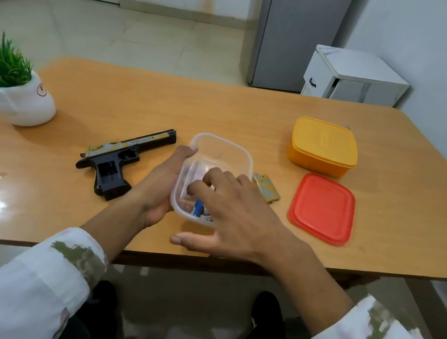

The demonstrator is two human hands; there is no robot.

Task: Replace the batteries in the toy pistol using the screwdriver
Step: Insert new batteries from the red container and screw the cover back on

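Black plastic is forming the grip and frame of the toy pistol [125, 159], while its slide is showing a gold, camouflage-like print with small lettering. It is lying on its side on the wooden table [169, 97], left of centre, with the muzzle pointing away and to the right and the grip pointing toward the near edge. The side of the grip is showing a dark open recess. A small cover [266, 188] in the same gold print is lying just right of the clear tub [221, 147].

The left hand [161, 186] is pressing flat along the tub's left wall, fingers straight, steadying it. The right hand [234, 217] is reaching over the near rim with its fingers [194, 188] curling down inside and the thumb spreading outside; whether they are pinching anything cannot be told. Batteries [198, 207] with blue and white wrapping are lying at the tub's near end.

A red lid [322, 208] is lying flat to the right, a closed yellow box [323, 146] is sitting behind it, and a potted plant [13, 91] is standing at the far left
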